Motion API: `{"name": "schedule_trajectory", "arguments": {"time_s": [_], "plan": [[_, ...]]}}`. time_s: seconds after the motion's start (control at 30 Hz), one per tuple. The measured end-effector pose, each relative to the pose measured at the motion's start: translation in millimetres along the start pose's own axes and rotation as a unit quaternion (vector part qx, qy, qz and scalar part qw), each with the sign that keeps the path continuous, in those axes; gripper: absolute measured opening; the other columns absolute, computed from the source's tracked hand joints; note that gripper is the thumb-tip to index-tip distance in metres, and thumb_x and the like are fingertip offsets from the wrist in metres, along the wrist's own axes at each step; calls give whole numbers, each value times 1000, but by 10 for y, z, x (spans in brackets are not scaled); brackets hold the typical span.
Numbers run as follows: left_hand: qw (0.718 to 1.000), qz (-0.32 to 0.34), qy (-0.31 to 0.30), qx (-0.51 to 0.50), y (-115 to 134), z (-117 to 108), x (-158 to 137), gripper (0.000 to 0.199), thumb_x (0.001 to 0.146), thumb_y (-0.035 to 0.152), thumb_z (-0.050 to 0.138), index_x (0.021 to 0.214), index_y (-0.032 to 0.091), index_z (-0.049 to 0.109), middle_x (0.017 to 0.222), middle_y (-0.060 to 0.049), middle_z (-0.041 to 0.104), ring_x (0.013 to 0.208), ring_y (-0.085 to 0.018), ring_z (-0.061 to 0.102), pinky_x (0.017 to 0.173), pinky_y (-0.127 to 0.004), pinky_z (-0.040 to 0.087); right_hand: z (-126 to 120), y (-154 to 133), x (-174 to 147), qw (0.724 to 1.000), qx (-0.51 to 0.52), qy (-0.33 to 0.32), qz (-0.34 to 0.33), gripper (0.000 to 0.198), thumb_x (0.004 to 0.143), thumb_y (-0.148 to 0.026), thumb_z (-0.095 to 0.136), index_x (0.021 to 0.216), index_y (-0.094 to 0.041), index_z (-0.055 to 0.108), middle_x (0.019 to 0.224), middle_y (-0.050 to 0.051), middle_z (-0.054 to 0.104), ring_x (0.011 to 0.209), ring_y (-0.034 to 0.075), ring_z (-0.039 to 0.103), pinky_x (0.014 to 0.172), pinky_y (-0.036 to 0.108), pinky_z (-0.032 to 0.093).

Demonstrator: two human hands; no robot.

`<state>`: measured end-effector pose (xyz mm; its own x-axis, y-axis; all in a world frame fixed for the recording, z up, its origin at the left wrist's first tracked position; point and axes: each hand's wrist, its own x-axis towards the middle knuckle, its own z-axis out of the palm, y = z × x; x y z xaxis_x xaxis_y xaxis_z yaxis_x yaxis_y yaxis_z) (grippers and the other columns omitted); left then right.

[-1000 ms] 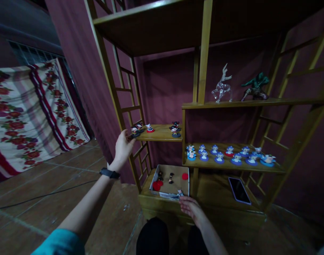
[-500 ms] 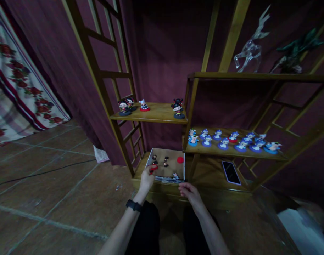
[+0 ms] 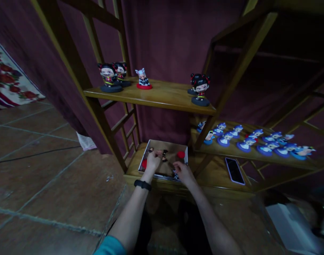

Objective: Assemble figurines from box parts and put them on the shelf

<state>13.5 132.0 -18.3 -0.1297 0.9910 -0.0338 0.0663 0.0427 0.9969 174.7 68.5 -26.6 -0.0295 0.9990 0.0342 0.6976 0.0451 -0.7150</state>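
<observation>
As our left hand (image 3: 153, 163) reaches into the shallow box (image 3: 169, 146) at eight o'clock, its fingers curl; whether they hold anything, we cannot tell. Our right hand (image 3: 181, 170) hovers at four, half open and seemingly unladen, just beside a pale figurine (image 3: 176, 174). A dark figurine (image 3: 165, 156) lies near the dial's centre, a red piece (image 3: 181, 154) between two and three. Beyond, at twelve, runs a wooden shelf (image 3: 162, 95).
</observation>
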Motion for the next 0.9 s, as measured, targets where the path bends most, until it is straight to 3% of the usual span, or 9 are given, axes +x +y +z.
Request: {"name": "schedule_trajectory", "arguments": {"time_s": [0.1, 0.2, 0.53, 0.67, 0.8, 0.9], "plan": [[999, -27, -5, -39, 29, -64, 32, 24, 62, 26, 61, 81, 11, 62, 66, -5, 63, 57, -13, 57, 55, -24, 44, 59, 0, 175, 987, -147, -62, 18, 26, 76, -11, 44, 97, -19, 58, 101, 9, 62, 95, 18, 57, 80, 28, 39], [993, -68, -4, -97, 99, -128, 26, 28, 61, 28, 62, 82, 10, 60, 70, -6, 63, 56, -11, 56, 52, -23, 42, 147, 98, 208, 970, -209, -112, 59, 24, 76, -11, 45, 96, -16, 58, 103, 14, 60, 98, 21, 55, 79, 30, 38], [985, -99, -11, -139, 165, -159, 75, 26, 59, 24, 64, 81, 11, 60, 71, -5, 64, 58, -11, 57, 54, -22, 43, 272, 328, 261, 965, -166, -184, 90, 22, 66, -30, 61, 86, -20, 62, 95, 10, 64, 91, 24, 57, 73, 31, 39], [984, -97, 5, -148, 118, -174, 130, 26, 58, 21, 64, 82, 10, 60, 72, -6, 64, 58, -10, 57, 53, -21, 43, 271, 314, 293, 969, -155, -180, 75, 15, 65, -28, 61, 78, -21, 63, 93, 7, 64, 91, 22, 56, 73, 28, 37], [974, -76, 83, -196, 103, -304, 208, 23, 59, 17, 62, 81, 10, 61, 74, -6, 64, 59, -10, 58, 53, -21, 44, 273, 306, 338, 981, -95, -144, 92, 14, 62, -29, 63, 74, -20, 60, 84, 4, 63, 81, 18, 55, 64, 25, 36], [958, -98, 115, -246, 104, -427, 237, 22, 59, 10, 60, 81, 10, 60, 73, -7, 63, 60, -10, 59, 52, -20, 45, 302, 351, 394, 988, -33, -88, 119, 14, 65, -32, 60, 74, -21, 59, 77, 1, 61, 74, 15, 53, 61, 24, 36]]}}
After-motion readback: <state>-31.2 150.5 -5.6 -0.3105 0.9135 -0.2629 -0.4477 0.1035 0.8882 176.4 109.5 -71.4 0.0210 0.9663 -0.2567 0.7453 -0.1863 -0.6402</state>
